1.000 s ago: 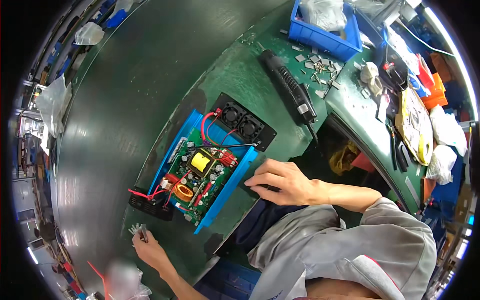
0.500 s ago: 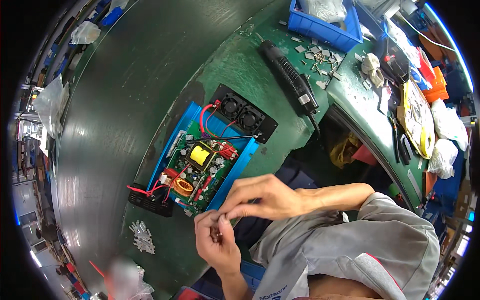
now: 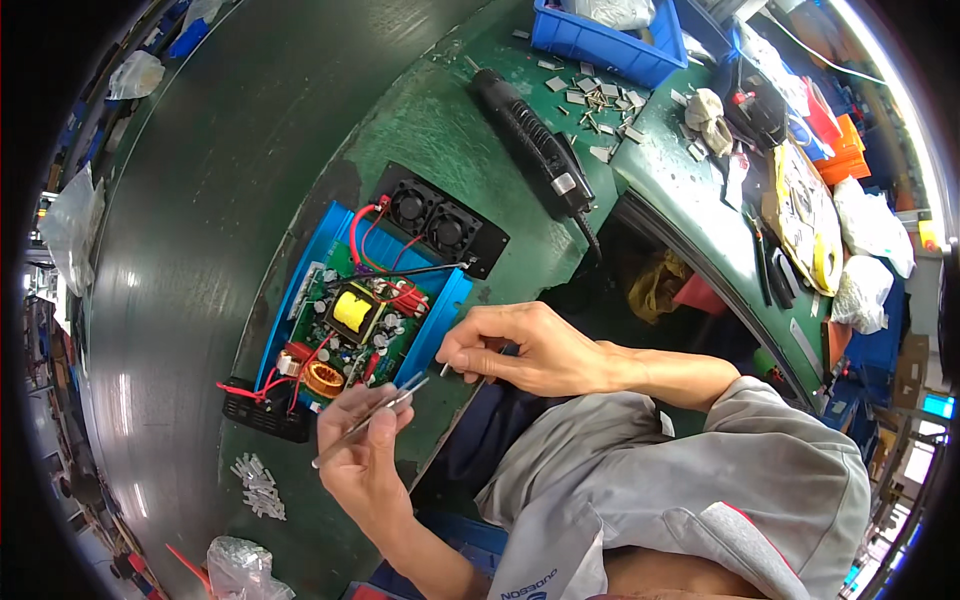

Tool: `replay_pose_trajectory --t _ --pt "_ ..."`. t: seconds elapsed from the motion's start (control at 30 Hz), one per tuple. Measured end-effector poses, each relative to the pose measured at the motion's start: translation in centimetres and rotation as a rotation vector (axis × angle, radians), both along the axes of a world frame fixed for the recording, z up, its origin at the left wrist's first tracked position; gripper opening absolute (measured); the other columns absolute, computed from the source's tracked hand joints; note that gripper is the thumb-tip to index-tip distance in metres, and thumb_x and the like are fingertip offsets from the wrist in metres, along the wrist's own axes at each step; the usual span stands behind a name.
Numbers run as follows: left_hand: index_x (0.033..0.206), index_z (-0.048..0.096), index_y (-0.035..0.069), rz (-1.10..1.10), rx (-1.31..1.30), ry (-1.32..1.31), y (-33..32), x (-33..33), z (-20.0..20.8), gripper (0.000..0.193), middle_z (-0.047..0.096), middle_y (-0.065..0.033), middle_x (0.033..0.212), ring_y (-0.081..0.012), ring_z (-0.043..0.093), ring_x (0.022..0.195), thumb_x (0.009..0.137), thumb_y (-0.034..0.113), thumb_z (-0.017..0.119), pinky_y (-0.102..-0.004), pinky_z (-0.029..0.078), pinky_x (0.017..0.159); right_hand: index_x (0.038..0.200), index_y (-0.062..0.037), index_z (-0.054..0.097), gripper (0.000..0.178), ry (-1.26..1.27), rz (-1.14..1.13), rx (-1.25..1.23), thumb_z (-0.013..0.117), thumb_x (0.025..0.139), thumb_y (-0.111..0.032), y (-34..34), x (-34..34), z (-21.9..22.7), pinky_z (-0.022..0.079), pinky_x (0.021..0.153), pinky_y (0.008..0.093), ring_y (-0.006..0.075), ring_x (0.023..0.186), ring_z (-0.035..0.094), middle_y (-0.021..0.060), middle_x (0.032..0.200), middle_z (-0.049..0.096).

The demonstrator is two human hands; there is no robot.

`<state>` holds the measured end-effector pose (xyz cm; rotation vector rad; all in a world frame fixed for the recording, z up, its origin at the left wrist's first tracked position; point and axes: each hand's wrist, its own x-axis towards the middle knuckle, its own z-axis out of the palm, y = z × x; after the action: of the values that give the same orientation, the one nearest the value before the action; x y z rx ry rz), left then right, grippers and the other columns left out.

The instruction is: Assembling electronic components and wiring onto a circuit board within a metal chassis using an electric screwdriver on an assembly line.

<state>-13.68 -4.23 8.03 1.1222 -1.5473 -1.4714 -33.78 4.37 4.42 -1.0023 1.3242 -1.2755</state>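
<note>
My left hand (image 3: pixel 362 462) holds a slim grey metal strip (image 3: pixel 352 432) between thumb and fingers, its end pointing toward my right hand. My right hand (image 3: pixel 535 348) pinches a small metal pin or screw (image 3: pixel 446 369), apart from the strip. Just beyond both hands lies a blue metal housing (image 3: pixel 457 292) with its green circuit board (image 3: pixel 317 312) exposed. On the board sit a yellow-wrapped transformer (image 3: pixel 352 310) and a copper-wound ring coil (image 3: pixel 322 379). A black twin-fan panel (image 3: pixel 487 246) is wired to the far end, and a black end plate (image 3: pixel 262 416) to the near end.
A black electric screwdriver (image 3: pixel 525 137) rests beyond the housing. Loose metal plates and screws (image 3: pixel 596 98) lie near a blue bin (image 3: pixel 610 52). Small silvery pieces (image 3: pixel 258 487) are piled at the left. Bags and tools crowd the right bench; a dark gap (image 3: pixel 600 292) separates the benches.
My hands have moved apart from touching each other. The strip in my left hand and the pin in my right now show. The whole view has shifted slightly.
</note>
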Motion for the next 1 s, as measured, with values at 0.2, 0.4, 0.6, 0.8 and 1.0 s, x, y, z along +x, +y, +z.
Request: replay_pose_trajectory --t 0.2,0.4,0.6,0.8,1.0 --pt "0.112 0.060 -0.009 0.012 0.061 0.009 0.3 -0.5 0.4 0.027 0.071 -0.0176 0.102 -0.0207 0.072 0.086 0.097 0.012 0.067 -0.0303 0.063 0.076 0.109 0.0004 0.067 0.015 0.186 0.024 -0.106 0.064 0.095 -0.005 0.0 -0.3 -0.1 0.055 0.080 0.0328 0.0190 0.091 0.069 0.0101 0.101 0.069" --pt "0.110 0.061 -0.009 -0.006 0.019 -0.092 0.6 -0.7 0.3 0.026 0.071 -0.0157 0.101 -0.0188 0.071 0.084 0.097 0.013 0.068 -0.0273 0.061 0.071 0.111 0.0000 0.067 0.018 0.173 0.008 -0.165 0.065 0.093 -0.002 -0.2 -0.2 0.1 0.055 0.083 0.0351 0.0242 0.093 0.069 0.0116 0.103 0.069" --pt "0.108 0.060 -0.007 0.066 -0.270 -0.234 0.3 -0.1 0.2 0.019 0.071 -0.0162 0.099 -0.0188 0.071 0.082 0.100 0.011 0.063 -0.0250 0.055 0.064 0.109 -0.0046 0.067 0.028 0.948 -0.494 -0.479 0.076 0.082 -0.004 -0.3 -6.0 -0.7 0.051 0.087 0.0396 0.0307 0.098 0.063 0.0105 0.104 0.065" --pt "0.114 0.056 -0.008 0.075 -0.592 -0.400 -1.2 0.4 -2.5 0.021 0.070 -0.0181 0.102 -0.0223 0.072 0.088 0.102 0.009 0.059 -0.0274 0.056 0.072 0.135 -0.0027 0.052 0.060 1.311 -0.677 -0.072 0.077 0.084 -0.021 -1.6 -11.0 -3.0 0.047 0.094 0.0464 0.0376 0.111 0.056 0.0203 0.123 0.057" --pt "0.110 0.060 -0.011 0.035 -0.777 -0.476 -1.3 -0.9 -3.2 0.019 0.069 -0.0196 0.102 -0.0254 0.073 0.086 0.101 0.005 0.060 -0.0327 0.062 0.083 0.137 0.0043 0.044 0.066 1.144 -0.660 -0.177 0.071 0.078 -0.008 3.3 -9.1 -3.0 0.050 0.087 0.0441 0.0384 0.100 0.056 0.0212 0.108 0.054"
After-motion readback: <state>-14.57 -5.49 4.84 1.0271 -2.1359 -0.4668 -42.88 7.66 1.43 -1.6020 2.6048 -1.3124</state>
